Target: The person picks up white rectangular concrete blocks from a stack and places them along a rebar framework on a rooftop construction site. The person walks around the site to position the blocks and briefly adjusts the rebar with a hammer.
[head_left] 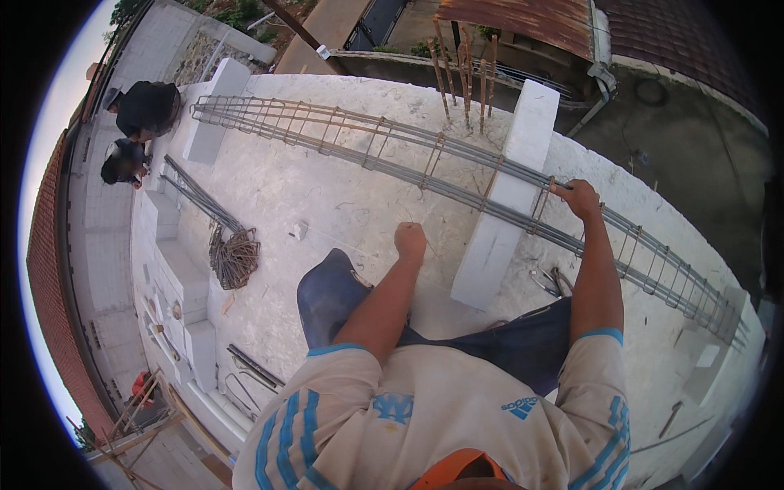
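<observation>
A: Right hand?
B: Right hand (580, 198), fingers wrapped round the far-side bars of the rebar cage (490, 206), just right of the right block (510, 237). Firm grip.
A: Left?
B: Left hand (411, 242), curled into a fist, above the pale slab (351, 204), on the near side of the cage and apart from it. Can't tell if something thin is inside.
A: Cage position?
B: Long, crosses the scene from far left to near right, tied with square stirrups. Lies over the right block and reaches the left block (211, 143); its other end is at the right edge of the slab.
A: Around it?
B: Rusty upright bars (469, 77) stand on the far side, left of the right block. Dark metal tools (555, 282) lie on the near side, just right of that block; exact kind unclear.
A: Left side of the scene?
B: Heap of bent stirrups (235, 260) on the slab, loose straight bars (200, 198) running far-left from it. Stepped white blocks (180, 273) along the left edge.
A: Other people?
B: Two, far left: one co-worker in a dark top (151, 110), another co-worker (122, 162) just nearer. Both well apart from the person's hands.
</observation>
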{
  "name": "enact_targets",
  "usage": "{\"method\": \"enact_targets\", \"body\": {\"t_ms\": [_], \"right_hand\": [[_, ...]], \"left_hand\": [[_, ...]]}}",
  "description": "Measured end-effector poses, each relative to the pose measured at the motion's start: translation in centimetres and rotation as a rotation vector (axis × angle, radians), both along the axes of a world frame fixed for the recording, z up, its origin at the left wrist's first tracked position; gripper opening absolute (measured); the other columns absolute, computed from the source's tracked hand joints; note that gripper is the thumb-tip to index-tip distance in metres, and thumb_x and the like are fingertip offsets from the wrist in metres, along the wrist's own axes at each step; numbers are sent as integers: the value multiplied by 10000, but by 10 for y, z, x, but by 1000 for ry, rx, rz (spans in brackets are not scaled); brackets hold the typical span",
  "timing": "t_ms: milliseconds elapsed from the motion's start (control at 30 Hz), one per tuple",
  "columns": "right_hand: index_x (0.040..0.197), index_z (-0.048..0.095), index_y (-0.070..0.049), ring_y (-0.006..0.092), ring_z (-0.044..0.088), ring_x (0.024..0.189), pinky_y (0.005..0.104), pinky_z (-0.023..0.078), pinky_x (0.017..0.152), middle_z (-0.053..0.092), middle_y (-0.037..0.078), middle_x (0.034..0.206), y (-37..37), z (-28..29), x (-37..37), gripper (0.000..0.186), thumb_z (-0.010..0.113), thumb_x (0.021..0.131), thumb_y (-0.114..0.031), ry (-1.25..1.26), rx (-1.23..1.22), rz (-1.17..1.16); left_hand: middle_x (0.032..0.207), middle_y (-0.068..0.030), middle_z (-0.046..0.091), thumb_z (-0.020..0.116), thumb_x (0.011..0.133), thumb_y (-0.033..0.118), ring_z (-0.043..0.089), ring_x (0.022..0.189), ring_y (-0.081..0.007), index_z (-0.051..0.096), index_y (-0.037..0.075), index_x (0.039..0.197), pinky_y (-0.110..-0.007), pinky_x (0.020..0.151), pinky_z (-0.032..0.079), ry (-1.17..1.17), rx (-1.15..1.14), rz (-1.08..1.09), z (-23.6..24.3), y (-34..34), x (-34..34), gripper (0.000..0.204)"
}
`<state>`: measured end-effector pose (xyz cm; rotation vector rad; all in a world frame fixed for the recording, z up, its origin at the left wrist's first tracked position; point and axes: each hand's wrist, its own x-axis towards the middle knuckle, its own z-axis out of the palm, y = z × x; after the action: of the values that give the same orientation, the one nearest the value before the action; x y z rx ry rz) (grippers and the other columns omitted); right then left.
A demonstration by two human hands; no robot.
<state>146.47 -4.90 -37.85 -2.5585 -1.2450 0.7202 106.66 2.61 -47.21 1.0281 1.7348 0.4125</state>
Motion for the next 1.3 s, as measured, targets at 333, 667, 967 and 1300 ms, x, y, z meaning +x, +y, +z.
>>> {"method": "enact_targets", "body": {"t_ms": [333, 667, 967, 1300], "right_hand": [[768, 659, -8, 330, 590, 809, 403, 438, 714, 620, 186, 836, -1, 21, -5, 600, 677, 588, -581, -47, 53, -39], [649, 620, -3, 312, 566, 701, 400, 412, 652, 591, 168, 688, -3, 54, -12, 565, 632, 627, -567, 37, 21, 40], [527, 519, 56, 248, 439, 475, 402, 346, 510, 456, 172, 478, 1, 29, -3, 638, 595, 706, -551, 16, 142, 111], [533, 478, 72, 216, 373, 461, 396, 333, 495, 404, 183, 470, -8, 86, -28, 609, 610, 723, -491, 59, 81, 176]], "left_hand": [[1257, -175, 369, 475, 833, 424, 432, 1074, -310, 224, 89, 1340, -447, 787, 397, -397, -293, 82, 39, 6, 29, 658], [1428, -165, 56, 403, 846, 540, 61, 1321, -340, -39, 123, 1381, -511, 1033, 95, -991, -363, 152, 67, 51, 67, 809], [1437, -146, 28, 328, 808, 653, 12, 1328, -309, 33, 107, 1385, -501, 1042, 57, -1071, -439, 196, 62, 60, 75, 847], [1438, -97, 88, 273, 788, 699, 134, 1307, -281, 65, 117, 1385, -493, 1044, 40, -1123, -386, 228, 64, 52, 81, 859]]}}
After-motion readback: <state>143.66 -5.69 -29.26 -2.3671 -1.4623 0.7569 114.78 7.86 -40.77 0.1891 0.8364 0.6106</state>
